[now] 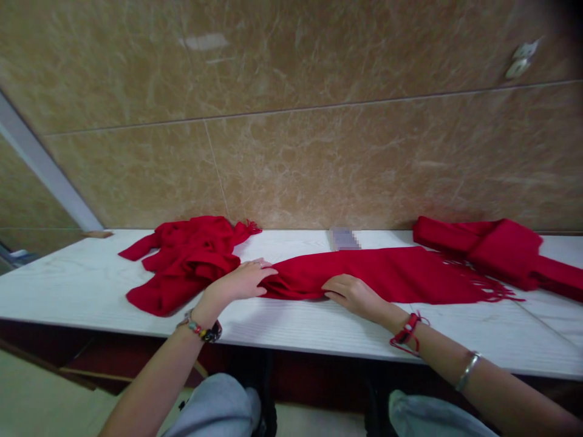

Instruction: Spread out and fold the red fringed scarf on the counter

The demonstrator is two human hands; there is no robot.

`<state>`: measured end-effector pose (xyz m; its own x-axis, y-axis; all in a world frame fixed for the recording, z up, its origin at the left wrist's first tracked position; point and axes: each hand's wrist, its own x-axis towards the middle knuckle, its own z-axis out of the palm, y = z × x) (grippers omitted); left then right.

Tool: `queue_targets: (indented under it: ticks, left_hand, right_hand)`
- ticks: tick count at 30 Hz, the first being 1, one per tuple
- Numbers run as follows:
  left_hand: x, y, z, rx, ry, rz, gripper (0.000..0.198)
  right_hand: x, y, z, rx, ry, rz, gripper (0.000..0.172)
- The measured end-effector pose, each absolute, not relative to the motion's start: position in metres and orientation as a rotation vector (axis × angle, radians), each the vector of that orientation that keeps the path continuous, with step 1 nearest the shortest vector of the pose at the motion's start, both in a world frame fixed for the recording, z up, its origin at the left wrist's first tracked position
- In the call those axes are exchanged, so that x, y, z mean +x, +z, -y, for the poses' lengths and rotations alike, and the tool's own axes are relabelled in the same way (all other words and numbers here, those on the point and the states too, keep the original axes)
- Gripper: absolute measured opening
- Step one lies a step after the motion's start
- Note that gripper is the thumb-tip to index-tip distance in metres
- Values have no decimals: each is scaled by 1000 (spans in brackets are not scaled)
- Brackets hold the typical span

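A red fringed scarf [387,273] lies lengthwise across the white tabletop, spread flat on the right and gathered into creases towards the left. At the gathered part, my left hand [246,280] is closed on the cloth, fingers on the far side and thumb nearer me. My right hand [351,294] grips the scarf's near edge around its middle, fingers bent over the fabric. Loose fringe [489,285] spreads out at the right end. Beyond my left hand the cloth meets a crumpled heap of red fabric [191,261]; where one ends is hard to tell.
A folded red scarf [492,246] lies at the right, with a strip running off the edge of view. A small grey pixelated item [345,238] sits behind the scarf by the tiled wall [319,164]. The white table [291,325] has dark shelving beneath.
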<state>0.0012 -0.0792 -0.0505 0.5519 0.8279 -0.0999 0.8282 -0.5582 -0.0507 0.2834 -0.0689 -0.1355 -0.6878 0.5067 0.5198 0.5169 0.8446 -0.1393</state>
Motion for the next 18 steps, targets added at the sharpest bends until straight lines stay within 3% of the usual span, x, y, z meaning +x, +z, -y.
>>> queue_targets:
  ticks: [4, 12, 18]
  left_hand:
    - [7, -65, 73, 2848, -200, -1371, 37]
    - [0, -45, 82, 2804, -338, -1266, 17]
    - [7, -53, 87, 2623, -372, -1447, 12]
  right_hand:
    - [293, -131, 77, -782, 24, 2506, 25]
    - [356, -124, 83, -1035, 121, 2556, 48]
    - [389, -134, 83, -1218, 178, 2694, 46]
